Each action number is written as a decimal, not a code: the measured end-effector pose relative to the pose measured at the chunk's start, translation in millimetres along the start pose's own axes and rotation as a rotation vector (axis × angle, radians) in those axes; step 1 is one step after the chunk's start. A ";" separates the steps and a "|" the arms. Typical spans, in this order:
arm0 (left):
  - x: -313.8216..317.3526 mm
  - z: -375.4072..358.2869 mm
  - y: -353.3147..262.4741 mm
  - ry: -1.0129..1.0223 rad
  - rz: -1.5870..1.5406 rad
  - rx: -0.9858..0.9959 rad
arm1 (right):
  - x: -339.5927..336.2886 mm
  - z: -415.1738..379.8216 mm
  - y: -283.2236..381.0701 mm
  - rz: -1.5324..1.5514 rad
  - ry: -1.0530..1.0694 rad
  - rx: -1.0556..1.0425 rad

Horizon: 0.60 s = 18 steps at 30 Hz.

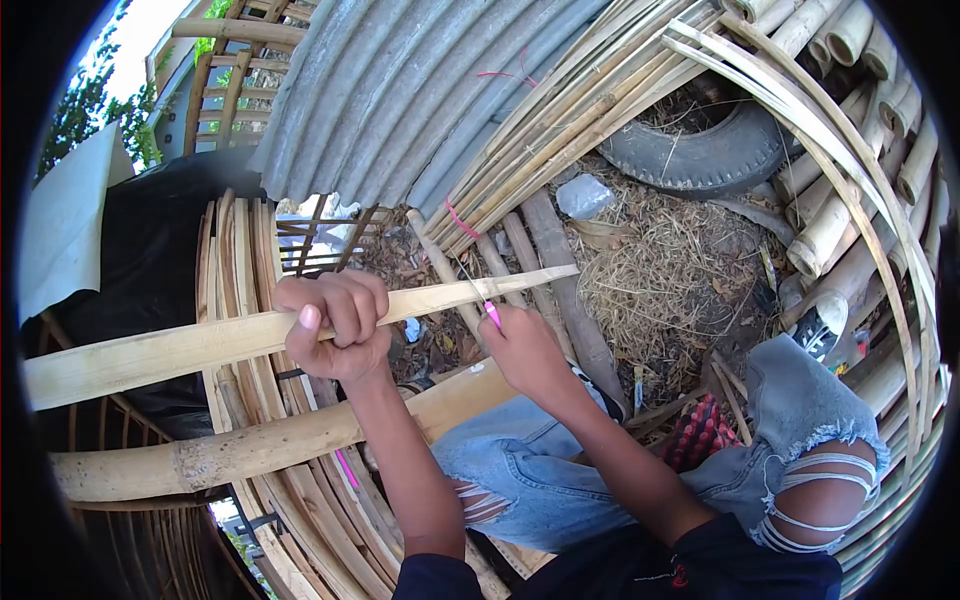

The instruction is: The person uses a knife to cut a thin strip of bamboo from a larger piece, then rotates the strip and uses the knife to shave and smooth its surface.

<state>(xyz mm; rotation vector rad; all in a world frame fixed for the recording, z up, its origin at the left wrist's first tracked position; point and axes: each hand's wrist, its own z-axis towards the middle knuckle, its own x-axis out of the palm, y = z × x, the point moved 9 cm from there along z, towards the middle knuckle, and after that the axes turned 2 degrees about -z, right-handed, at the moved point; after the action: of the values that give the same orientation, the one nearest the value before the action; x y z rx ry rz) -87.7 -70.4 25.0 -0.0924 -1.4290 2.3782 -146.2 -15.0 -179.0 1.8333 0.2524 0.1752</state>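
Observation:
A long, pale bamboo strip [170, 352] runs from the left edge to a narrow tip right of centre. My left hand [338, 322] is closed around it, thumb on the near side. My right hand [522, 345] is closed on the pink handle of a knife [491, 312], whose thin blade lies against the strip near its tip. Below the strip, a thick bamboo pole [270, 448] slants across in front of my body.
Corrugated metal sheets [400, 90] lean at the top. Tied bamboo strips [570, 120] lie beside a tire [700, 155]. Bamboo poles [830, 235] pile up at the right. Dry straw [660, 290] covers the ground. More split strips [243, 270] stand at left.

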 end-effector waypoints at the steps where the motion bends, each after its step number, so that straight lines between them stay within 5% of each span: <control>1: 4.0 0.8 -9.0 0.031 0.017 0.040 | 0.3 1.1 -2.0 0.013 -0.005 -0.007; 18: -7.6 -5.3 -27.3 -0.132 0.143 0.078 | 14.9 -11.9 28.8 0.202 0.051 -0.114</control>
<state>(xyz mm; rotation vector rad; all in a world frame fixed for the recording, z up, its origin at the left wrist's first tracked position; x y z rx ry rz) -71.8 -57.0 45.0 -0.0175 -1.4296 2.5968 -132.5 -7.5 -148.2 1.7411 0.0896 0.3703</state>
